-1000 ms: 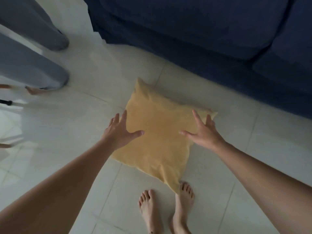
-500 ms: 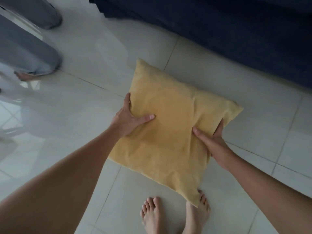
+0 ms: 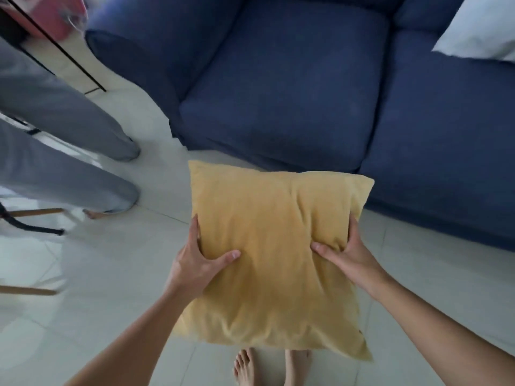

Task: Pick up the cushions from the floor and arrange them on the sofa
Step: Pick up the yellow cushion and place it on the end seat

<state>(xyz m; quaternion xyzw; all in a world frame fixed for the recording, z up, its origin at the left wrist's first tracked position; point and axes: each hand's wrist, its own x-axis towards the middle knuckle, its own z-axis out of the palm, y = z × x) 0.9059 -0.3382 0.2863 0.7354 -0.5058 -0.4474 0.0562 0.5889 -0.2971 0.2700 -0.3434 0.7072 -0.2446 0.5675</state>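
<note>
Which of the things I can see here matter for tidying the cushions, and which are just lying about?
Part of the job:
- square mustard-yellow fabric cushion, gripped at its sides by the left hand and the right hand
- dark blue fabric sofa
- white pillow on the sofa's far right

Not part of it:
- another person's grey trouser legs
- pale tiled floor
- blurred red object

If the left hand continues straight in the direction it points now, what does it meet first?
The left hand, gripping the yellow cushion, points up and away toward the blue sofa. Its seat front probably comes first, past bare floor tiles, though depth is unclear.
</note>
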